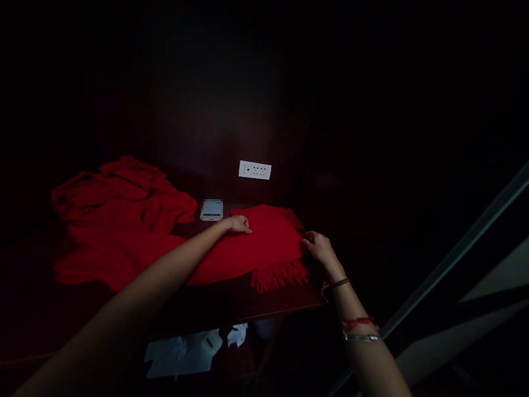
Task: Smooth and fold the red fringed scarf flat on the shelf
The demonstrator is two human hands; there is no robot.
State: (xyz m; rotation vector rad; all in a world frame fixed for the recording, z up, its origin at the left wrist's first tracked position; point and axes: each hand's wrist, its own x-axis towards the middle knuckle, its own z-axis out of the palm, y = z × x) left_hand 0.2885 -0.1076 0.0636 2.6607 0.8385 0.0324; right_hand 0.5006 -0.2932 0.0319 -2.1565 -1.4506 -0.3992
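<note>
A red scarf [248, 251] lies spread on a dark wooden surface, its fringe hanging toward the front edge at the right end. My left hand [238, 224] rests at the scarf's far side, fingers curled in against the cloth. At the right end, my right hand [318, 246] has its thumb and fingers closed at the scarf's edge. Toward the left the red cloth runs into a crumpled heap [128, 198]; whether this is one piece cannot be made out.
Behind the scarf lies a phone [212, 210] with its screen lit. A white socket panel [255, 170] is on the back wall. Below the surface are white papers or packets [182, 355]. A pale diagonal edge [454, 253] runs along the right side. The surroundings are very dark.
</note>
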